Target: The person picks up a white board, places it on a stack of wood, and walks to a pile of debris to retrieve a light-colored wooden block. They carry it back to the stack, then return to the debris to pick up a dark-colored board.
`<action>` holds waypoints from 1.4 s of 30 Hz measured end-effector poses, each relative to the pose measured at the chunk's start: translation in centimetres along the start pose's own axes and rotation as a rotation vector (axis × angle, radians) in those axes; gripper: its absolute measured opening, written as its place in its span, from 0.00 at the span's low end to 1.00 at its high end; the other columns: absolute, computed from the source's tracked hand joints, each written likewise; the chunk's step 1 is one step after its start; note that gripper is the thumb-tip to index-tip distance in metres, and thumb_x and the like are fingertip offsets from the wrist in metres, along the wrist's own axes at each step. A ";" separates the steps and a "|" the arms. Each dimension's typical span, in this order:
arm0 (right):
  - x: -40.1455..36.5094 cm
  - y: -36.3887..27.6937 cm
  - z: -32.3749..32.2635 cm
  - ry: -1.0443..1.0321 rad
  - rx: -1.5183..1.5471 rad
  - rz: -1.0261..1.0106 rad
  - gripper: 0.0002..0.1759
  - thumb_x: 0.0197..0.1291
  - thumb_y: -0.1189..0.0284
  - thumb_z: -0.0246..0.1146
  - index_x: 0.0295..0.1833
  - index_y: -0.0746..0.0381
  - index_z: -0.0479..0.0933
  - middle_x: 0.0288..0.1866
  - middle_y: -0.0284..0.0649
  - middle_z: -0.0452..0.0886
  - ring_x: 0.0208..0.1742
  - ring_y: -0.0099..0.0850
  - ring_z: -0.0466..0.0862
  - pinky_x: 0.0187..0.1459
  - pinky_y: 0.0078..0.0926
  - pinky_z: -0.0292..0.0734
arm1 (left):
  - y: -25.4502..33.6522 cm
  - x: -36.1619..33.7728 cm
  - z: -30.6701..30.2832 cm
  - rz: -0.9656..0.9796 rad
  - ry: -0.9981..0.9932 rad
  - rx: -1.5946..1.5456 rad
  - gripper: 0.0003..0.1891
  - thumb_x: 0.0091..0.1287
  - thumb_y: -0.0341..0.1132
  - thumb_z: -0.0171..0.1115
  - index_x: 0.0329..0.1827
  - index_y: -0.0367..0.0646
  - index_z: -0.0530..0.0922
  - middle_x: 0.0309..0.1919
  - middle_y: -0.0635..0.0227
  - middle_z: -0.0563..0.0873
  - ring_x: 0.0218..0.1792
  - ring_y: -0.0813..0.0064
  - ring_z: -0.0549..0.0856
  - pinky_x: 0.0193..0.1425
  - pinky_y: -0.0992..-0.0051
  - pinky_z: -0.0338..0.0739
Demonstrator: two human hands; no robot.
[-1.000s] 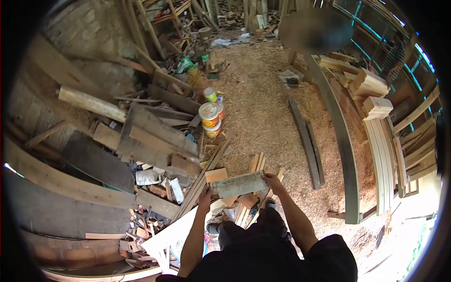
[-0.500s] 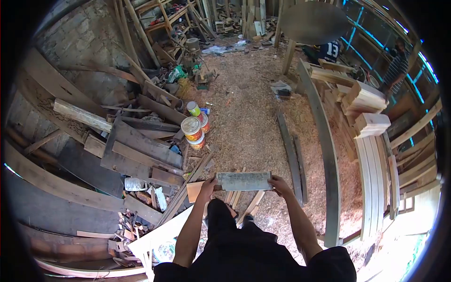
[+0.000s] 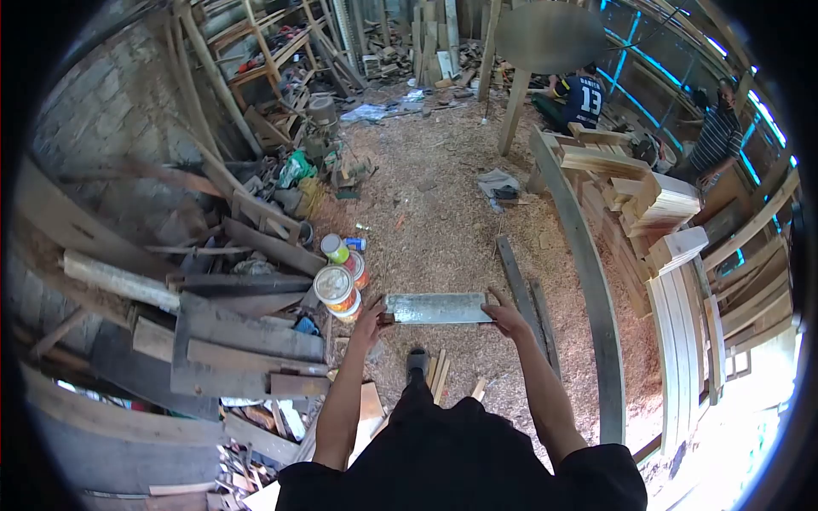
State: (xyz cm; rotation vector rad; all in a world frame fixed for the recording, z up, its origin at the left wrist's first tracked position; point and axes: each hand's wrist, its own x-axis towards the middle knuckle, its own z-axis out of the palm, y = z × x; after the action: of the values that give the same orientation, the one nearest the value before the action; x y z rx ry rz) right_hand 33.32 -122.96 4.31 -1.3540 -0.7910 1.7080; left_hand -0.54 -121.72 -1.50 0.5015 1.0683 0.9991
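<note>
Stretched out in front of me, a short, flat grey board (image 3: 436,307) with a worn, shiny face is held level between both hands. My left hand (image 3: 371,322) grips its left end, where a darker brown edge shows. At the opposite end my right hand (image 3: 506,315) is closed around the edge. The undersides of both hands and of the board are hidden. Beyond my left hand stand several paint cans (image 3: 336,289) on the shavings-covered floor. A shoe (image 3: 417,359) of mine shows below the board, beside some thin wooden strips (image 3: 440,376).
Planks and scrap wood (image 3: 247,328) are heaped along the left wall. A long beam (image 3: 584,255) and stacked milled timber (image 3: 673,341) run down the right. Two dark planks (image 3: 520,281) lie on the floor. Two people (image 3: 586,100) are at the back right.
I have moved forward: the cans and floor planks are closer, and the thin strips have passed lower in view. My shoe now shows ahead of me. Both hands still hold the board.
</note>
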 end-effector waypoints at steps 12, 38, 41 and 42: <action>18.8 -11.2 3.7 0.127 0.029 -0.046 0.23 0.54 0.78 0.55 0.58 0.64 0.61 0.47 0.40 0.72 0.45 0.32 0.74 0.35 0.28 0.80 | 15.9 17.7 2.3 -0.176 -0.129 0.167 0.23 0.64 0.45 0.46 0.59 0.45 0.57 0.50 0.63 0.70 0.48 0.64 0.73 0.50 0.63 0.71; 70.6 -38.3 2.8 -0.014 0.078 -0.222 0.25 0.54 0.69 0.59 0.57 0.62 0.63 0.46 0.34 0.73 0.40 0.23 0.74 0.39 0.21 0.70 | 42.3 67.0 10.9 0.301 -0.118 -0.267 0.20 0.59 0.27 0.56 0.54 0.44 0.64 0.35 0.73 0.77 0.33 0.85 0.78 0.33 0.84 0.75; 75.8 -39.7 1.8 0.044 0.052 -0.190 0.24 0.54 0.70 0.59 0.56 0.62 0.64 0.46 0.34 0.74 0.41 0.23 0.74 0.40 0.21 0.70 | 44.1 72.4 11.0 0.239 -0.163 -0.123 0.16 0.61 0.31 0.53 0.52 0.44 0.65 0.38 0.72 0.78 0.37 0.81 0.78 0.38 0.79 0.77; 77.7 -40.6 1.6 0.050 0.045 -0.194 0.23 0.54 0.70 0.59 0.56 0.62 0.65 0.45 0.35 0.75 0.41 0.23 0.74 0.40 0.20 0.69 | 45.0 74.1 11.4 0.176 -0.134 -0.115 0.15 0.62 0.33 0.52 0.52 0.44 0.66 0.38 0.72 0.78 0.37 0.80 0.78 0.39 0.78 0.77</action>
State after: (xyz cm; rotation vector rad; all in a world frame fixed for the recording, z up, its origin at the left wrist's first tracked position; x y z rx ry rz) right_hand 31.76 -35.29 2.53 -1.2426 -0.8224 1.5269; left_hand -0.11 -34.35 1.59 0.5674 0.8525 1.1583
